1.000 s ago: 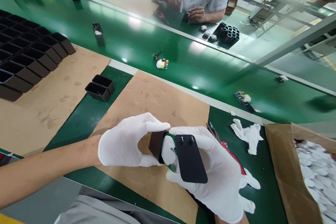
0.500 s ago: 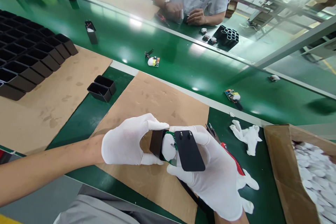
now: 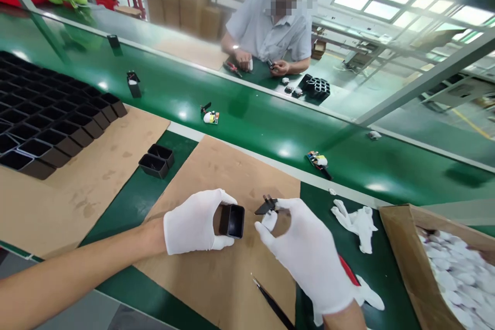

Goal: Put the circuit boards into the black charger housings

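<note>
My left hand is wrapped round a black plastic case, its open mouth turned right and towards me. To the right, apart from the case, my right hand pinches a black plug cover with two prongs. A white round pad hangs below the cover; the circuit board behind it is mostly hidden by my fingers. Both hands wear white gloves, above a cardboard sheet. Black tweezers lie on that sheet below my hands. A red-handled tool is partly covered by my right hand.
Two empty black cases stand at left, beside many more in rows. Circuit boards lie on the green belt. At right are a crumpled glove and a carton of white pads. A person works opposite.
The plug cover and board have come away from the case mouth, to the right with my right hand. The cover has turned edge-on. The view has tilted up, and tweezers now show on the cardboard.
</note>
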### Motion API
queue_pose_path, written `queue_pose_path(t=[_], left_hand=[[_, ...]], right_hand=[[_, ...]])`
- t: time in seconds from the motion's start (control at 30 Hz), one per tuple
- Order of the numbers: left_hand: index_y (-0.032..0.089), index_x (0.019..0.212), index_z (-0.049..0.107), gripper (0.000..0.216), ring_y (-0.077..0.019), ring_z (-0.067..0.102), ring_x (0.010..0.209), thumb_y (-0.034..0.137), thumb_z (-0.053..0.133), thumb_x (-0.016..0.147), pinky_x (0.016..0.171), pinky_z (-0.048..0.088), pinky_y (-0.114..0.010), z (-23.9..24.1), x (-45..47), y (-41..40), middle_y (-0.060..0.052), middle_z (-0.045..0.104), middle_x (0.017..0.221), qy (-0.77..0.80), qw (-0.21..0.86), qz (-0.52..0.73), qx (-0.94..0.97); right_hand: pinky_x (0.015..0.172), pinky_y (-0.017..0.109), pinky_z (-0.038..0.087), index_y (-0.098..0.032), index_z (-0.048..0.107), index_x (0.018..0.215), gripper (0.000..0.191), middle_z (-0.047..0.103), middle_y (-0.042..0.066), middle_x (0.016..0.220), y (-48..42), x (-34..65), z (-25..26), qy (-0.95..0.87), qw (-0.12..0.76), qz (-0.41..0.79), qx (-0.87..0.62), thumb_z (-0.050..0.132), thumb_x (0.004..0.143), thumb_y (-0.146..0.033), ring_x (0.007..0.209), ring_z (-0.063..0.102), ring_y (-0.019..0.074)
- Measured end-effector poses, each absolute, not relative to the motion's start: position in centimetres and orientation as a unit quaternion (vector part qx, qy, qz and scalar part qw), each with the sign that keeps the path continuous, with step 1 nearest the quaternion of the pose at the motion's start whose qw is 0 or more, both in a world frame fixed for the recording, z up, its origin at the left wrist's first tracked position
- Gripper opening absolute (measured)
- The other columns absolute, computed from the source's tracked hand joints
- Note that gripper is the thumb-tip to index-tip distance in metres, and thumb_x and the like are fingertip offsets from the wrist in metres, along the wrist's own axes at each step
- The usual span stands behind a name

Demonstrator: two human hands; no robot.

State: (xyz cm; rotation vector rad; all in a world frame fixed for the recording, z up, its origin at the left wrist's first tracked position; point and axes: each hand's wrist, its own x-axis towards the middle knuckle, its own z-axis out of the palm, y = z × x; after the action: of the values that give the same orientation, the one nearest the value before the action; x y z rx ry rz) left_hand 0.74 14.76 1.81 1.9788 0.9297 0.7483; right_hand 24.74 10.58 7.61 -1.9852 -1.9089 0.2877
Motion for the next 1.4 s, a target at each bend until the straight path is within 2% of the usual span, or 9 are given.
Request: queue_pose_path(t=[0.1, 0.23, 0.3, 0.37, 0.43, 0.77, 1.03, 1.23, 1.4], left_hand=[[0.024, 0.118, 0.065, 0.049, -0.0292, 0.075, 0.107, 0.03, 0.084, 0.073, 0.1, 0.059, -0.046, 2.1, 0.8, 14.8, -0.006, 0.077, 0.117, 0.38, 0.421, 0.292, 0.77], [0.024, 0.118, 0.065, 0.047, -0.0317, 0.074, 0.111, 0.03, 0.082, 0.074, 0.103, 0.057, -0.051, 2.2, 0.8, 14.4, -0.007, 0.077, 0.118, 0.397, 0.414, 0.28, 0.77], [0.025, 0.119, 0.065, 0.047, -0.0321, 0.073, 0.114, 0.032, 0.081, 0.076, 0.105, 0.056, -0.051, 2.1, 0.8, 14.3, -0.008, 0.076, 0.12, 0.398, 0.414, 0.277, 0.77], [0.025, 0.121, 0.065, 0.048, -0.0322, 0.072, 0.116, 0.033, 0.082, 0.076, 0.106, 0.056, -0.051, 2.1, 0.7, 14.2, -0.008, 0.076, 0.121, 0.4, 0.417, 0.273, 0.769], [0.024, 0.121, 0.065, 0.05, -0.0323, 0.072, 0.116, 0.033, 0.082, 0.075, 0.106, 0.056, -0.052, 2.1, 0.7, 14.2, -0.008, 0.076, 0.122, 0.404, 0.417, 0.267, 0.769], [0.023, 0.12, 0.066, 0.048, -0.0327, 0.073, 0.112, 0.03, 0.082, 0.075, 0.102, 0.058, -0.05, 2.3, 0.8, 14.6, -0.009, 0.077, 0.118, 0.397, 0.41, 0.27, 0.775], [0.022, 0.12, 0.066, 0.051, -0.0342, 0.073, 0.111, 0.03, 0.083, 0.073, 0.102, 0.058, -0.053, 2.3, 1.0, 14.6, -0.009, 0.077, 0.117, 0.403, 0.41, 0.268, 0.773], [0.023, 0.12, 0.067, 0.051, -0.0352, 0.073, 0.109, 0.034, 0.084, 0.073, 0.1, 0.058, -0.053, 2.8, 1.0, 14.8, -0.009, 0.077, 0.115, 0.409, 0.416, 0.252, 0.772], [0.023, 0.118, 0.067, 0.049, -0.0346, 0.073, 0.11, 0.032, 0.081, 0.073, 0.101, 0.057, -0.054, 2.7, 1.1, 14.8, -0.009, 0.076, 0.115, 0.411, 0.428, 0.255, 0.763]], right_hand=[[0.082, 0.04, 0.055, -0.024, 0.067, 0.096, 0.02, 0.075, 0.005, 0.096, 11.6, 24.2, 6.6, -0.652, 0.106, 0.094, -0.745, 0.074, 0.081, -0.036, 0.086, 0.074, 0.0276], [0.082, 0.035, 0.055, -0.027, 0.074, 0.093, 0.031, 0.078, 0.004, 0.097, 14.7, 26.3, 8.0, -0.638, 0.071, 0.114, -0.758, 0.08, 0.082, -0.055, 0.09, 0.077, 0.0257], [0.086, 0.038, 0.056, -0.023, 0.075, 0.088, 0.037, 0.079, 0.009, 0.098, 17.5, 29.1, 9.1, -0.603, 0.058, 0.094, -0.79, 0.072, 0.092, -0.059, 0.094, 0.076, 0.028], [0.1, 0.045, 0.055, -0.019, 0.075, 0.108, 0.034, 0.075, 0.014, 0.122, 20.9, 32.2, 9.7, -0.557, 0.056, 0.063, -0.826, 0.071, 0.098, -0.051, 0.113, 0.072, 0.0303], [0.106, 0.051, 0.056, -0.019, 0.067, 0.131, 0.038, 0.068, 0.012, 0.138, 24.2, 34.7, 9.5, -0.529, 0.05, 0.069, -0.844, 0.072, 0.102, -0.043, 0.121, 0.068, 0.0279], [0.09, 0.043, 0.065, -0.018, 0.066, 0.133, 0.036, 0.07, 0.01, 0.129, 30.7, 37.2, 7.6, -0.586, 0.075, 0.154, -0.792, 0.069, 0.105, -0.041, 0.106, 0.073, 0.023], [0.118, 0.06, 0.048, -0.024, 0.061, 0.146, 0.045, 0.053, 0.012, 0.16, 32.2, 36.9, 8.0, -0.766, -0.071, 0.108, -0.629, 0.071, 0.103, -0.034, 0.14, 0.057, 0.0326], [0.108, 0.054, 0.056, -0.02, 0.064, 0.14, 0.041, 0.065, 0.011, 0.143, 33.9, 36.5, 8.3, -0.777, -0.153, 0.083, -0.605, 0.071, 0.104, -0.038, 0.124, 0.067, 0.0288], [0.099, 0.048, 0.061, -0.018, 0.068, 0.13, 0.036, 0.068, 0.011, 0.135, 34.5, 36.7, 7.9, -0.729, -0.125, 0.077, -0.668, 0.072, 0.103, -0.041, 0.115, 0.07, 0.0255]])
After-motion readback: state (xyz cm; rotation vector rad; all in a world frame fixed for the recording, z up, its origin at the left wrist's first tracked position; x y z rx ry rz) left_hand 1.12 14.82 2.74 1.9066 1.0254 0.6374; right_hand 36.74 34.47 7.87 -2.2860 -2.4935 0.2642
